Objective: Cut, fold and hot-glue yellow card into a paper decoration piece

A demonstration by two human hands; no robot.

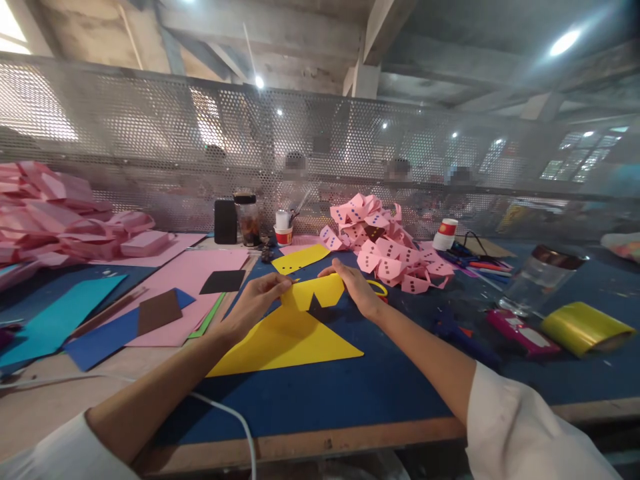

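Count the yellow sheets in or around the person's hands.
3 visible: a notched sheet held between the left hand and right hand, a larger sheet below on the blue surface, and a spotted sheet beyond the hands. Others could be hidden underneath.

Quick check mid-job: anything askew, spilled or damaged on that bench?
Nothing looks spilled or clearly damaged. The clear jar at right appears to lean, though lens stretch may cause that. The held yellow piece is notched, but cleanly, as if cut.

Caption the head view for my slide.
Left hand and right hand hold a notched yellow piece, dotted pink pieces piled beyond.
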